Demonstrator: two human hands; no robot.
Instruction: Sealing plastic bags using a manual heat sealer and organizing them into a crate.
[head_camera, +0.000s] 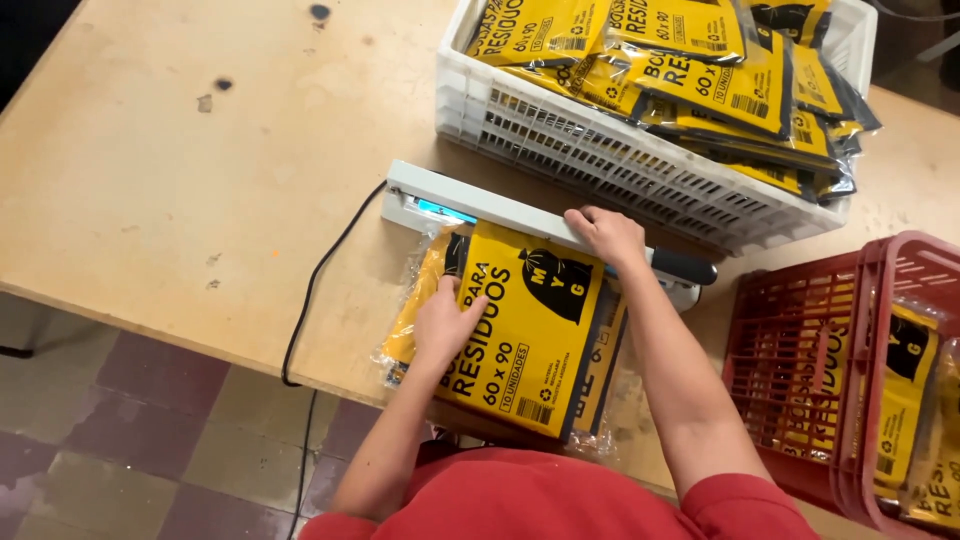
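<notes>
We have a yellow packet (520, 330) in clear wrap lying flat on the worktop (150, 180) right in front of us, its far end tucked under the arm of a white heat sealer (500, 212). The packet's long axis runs away from our body toward the sealer, tilted a little to the right, while the sealer bar lies crosswise to it, from upper left to lower right. Our left hand (445, 322) rests flat on the near-left part of the packet, fingers spread and pointing toward the sealer, pinning it down rather than pinching it. Our right hand (605, 235) lies palm down on the sealer arm, fingers laid over its top edge, just left of the black handle (683, 267). So the right hand is the one at the sealed edge, and the left is nearer the packet's middle. A white crate (600, 160) heaped with similar yellow packets stands just beyond the sealer, and a red crate (800, 380) holding a few more sits near our right elbow.
</notes>
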